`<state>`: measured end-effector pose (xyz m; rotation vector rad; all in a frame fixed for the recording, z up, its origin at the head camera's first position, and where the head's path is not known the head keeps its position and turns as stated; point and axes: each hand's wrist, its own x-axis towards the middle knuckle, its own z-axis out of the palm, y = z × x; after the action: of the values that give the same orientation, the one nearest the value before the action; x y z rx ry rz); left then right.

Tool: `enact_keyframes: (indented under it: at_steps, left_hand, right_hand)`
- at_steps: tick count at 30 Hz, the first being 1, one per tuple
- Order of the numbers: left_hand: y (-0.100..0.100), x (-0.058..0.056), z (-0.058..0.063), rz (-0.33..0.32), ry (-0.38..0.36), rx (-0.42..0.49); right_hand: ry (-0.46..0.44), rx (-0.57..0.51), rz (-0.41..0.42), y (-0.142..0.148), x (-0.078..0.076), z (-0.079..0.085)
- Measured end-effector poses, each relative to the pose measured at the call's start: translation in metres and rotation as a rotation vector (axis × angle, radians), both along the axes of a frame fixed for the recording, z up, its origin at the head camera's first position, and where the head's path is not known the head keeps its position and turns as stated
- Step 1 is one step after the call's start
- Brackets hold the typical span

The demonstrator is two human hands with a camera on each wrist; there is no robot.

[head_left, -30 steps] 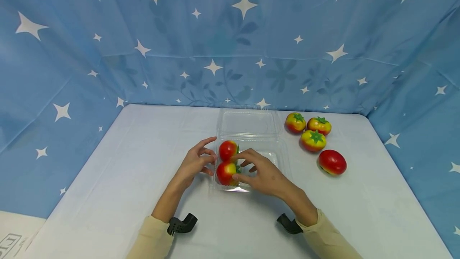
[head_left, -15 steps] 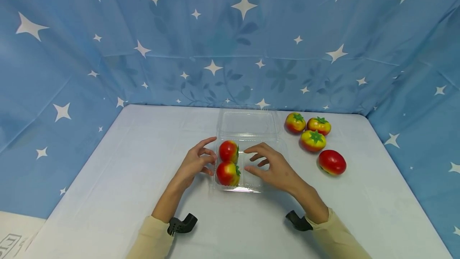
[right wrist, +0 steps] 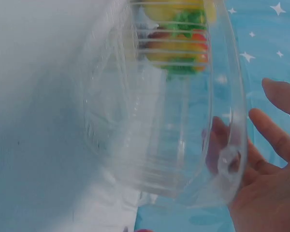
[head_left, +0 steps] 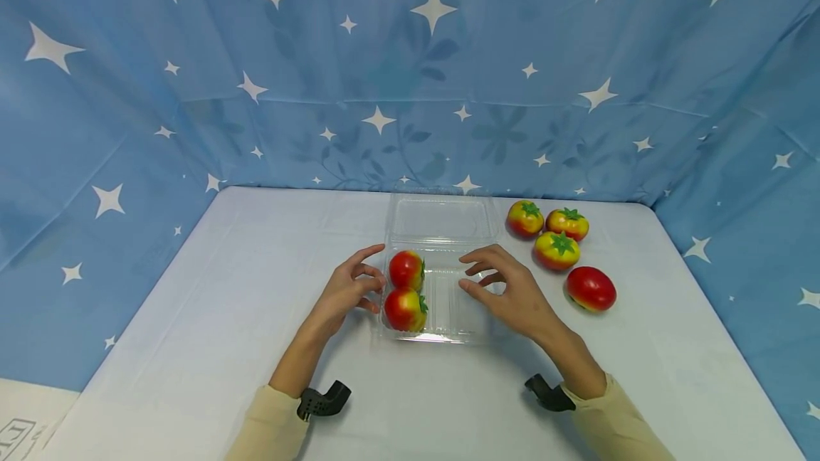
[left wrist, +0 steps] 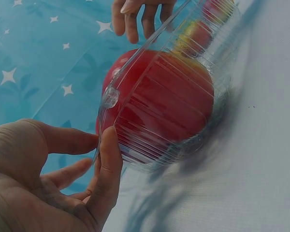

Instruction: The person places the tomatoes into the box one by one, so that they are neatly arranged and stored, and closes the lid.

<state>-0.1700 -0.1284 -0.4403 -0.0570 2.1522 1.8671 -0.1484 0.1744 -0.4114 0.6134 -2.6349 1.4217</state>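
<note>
A clear plastic clamshell box [head_left: 442,304] lies open on the table, its lid [head_left: 442,219] folded back to the far side. Two red-and-yellow tomatoes with green leafy tops, one farther back [head_left: 406,269] and one nearer [head_left: 405,309], sit along the left side of the box. At the left edge, my left hand [head_left: 346,294] pinches the rim between thumb and finger, as the left wrist view shows. My right hand [head_left: 515,294] hovers over the right part of the box, fingers spread and slightly bent, with nothing in it.
Right of the box stand three more tomatoes with green tops up, one at the back left [head_left: 525,218], one at the back right [head_left: 568,223] and one in front [head_left: 556,251]. A redder tomato [head_left: 591,289] lies nearer. A starred blue curtain [head_left: 397,77] backs the table.
My right hand has drawn away from the two tomatoes in the box and moved to the right, fingers off them. My left hand has stayed at the left rim.
</note>
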Motion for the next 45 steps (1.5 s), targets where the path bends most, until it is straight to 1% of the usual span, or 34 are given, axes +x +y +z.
enact_keyframes:
  at_steps: [5, 11, 18, 32, 39, 45]
  left_hand:
    - [0.000, 0.000, -0.001, 0.006, 0.001, 0.015]
    - [0.001, 0.001, 0.000, 0.013, -0.002, 0.021]
    - [0.001, 0.001, 0.001, 0.009, 0.003, 0.017]
    - [0.001, -0.001, 0.000, 0.008, -0.008, 0.022]
    - [0.001, 0.000, 0.000, 0.009, -0.009, 0.020]
    - [0.000, -0.001, -0.001, 0.011, -0.011, 0.019]
  right_hand:
    - [0.035, 0.002, -0.025, 0.006, -0.001, 0.000]
    - [0.046, 0.010, -0.062, 0.012, -0.001, 0.003]
    - [0.070, -0.006, -0.091, 0.019, -0.002, 0.004]
    - [0.054, -0.001, -0.175, 0.036, 0.000, 0.001]
    - [0.046, 0.005, -0.231, 0.045, 0.004, 0.003]
    - [0.051, 0.023, -0.266, 0.055, 0.006, 0.001]
